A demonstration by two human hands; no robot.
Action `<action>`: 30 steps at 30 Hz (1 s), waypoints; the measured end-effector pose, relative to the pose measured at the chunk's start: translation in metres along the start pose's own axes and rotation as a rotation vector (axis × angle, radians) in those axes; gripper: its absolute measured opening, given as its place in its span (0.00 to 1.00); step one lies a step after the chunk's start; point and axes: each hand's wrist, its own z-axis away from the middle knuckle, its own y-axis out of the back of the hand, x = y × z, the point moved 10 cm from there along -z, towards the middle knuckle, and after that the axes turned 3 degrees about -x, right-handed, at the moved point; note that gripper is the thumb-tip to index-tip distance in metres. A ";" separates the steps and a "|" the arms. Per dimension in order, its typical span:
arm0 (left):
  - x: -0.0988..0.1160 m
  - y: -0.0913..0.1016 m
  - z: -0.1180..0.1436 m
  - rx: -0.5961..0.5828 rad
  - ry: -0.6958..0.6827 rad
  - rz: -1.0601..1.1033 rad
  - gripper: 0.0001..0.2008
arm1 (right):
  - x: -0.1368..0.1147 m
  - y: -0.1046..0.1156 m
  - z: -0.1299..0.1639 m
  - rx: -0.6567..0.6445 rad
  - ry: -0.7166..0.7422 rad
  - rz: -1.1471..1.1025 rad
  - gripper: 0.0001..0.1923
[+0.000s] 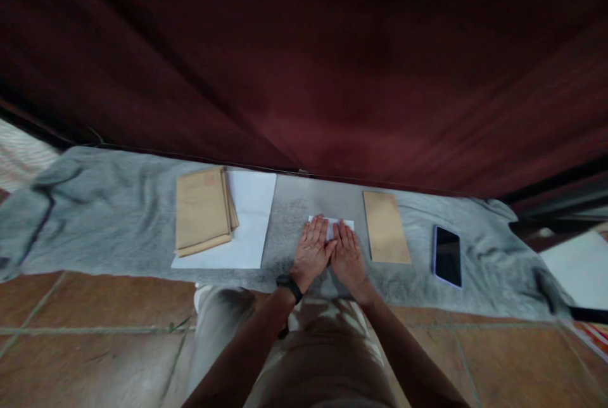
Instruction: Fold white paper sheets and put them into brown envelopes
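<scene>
My left hand [312, 249] and my right hand [347, 258] lie side by side, palms down, on a small piece of folded white paper [349, 224]. Their fingers are stretched out flat, and the thumbs meet or overlap in the middle. Most of the paper is hidden beneath them; its far edge and a strip between the hands show. To the right of my right hand lies a single brown envelope [387, 227]. Left of my left hand, white sheets [251, 218] lie flat, partly covered by a stack of brown envelopes [202, 208].
A grey cloth [142, 205] covers the long, narrow surface, rumpled at both ends. A phone [447, 256] with a dark screen lies at the right. Dark red fabric [304, 78] hangs behind the far edge. Tiled floor [109, 357] shows below the near edge.
</scene>
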 end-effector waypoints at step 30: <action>0.011 -0.007 -0.007 -0.190 0.010 0.046 0.31 | 0.030 -0.004 0.010 -0.037 -0.129 -0.039 0.33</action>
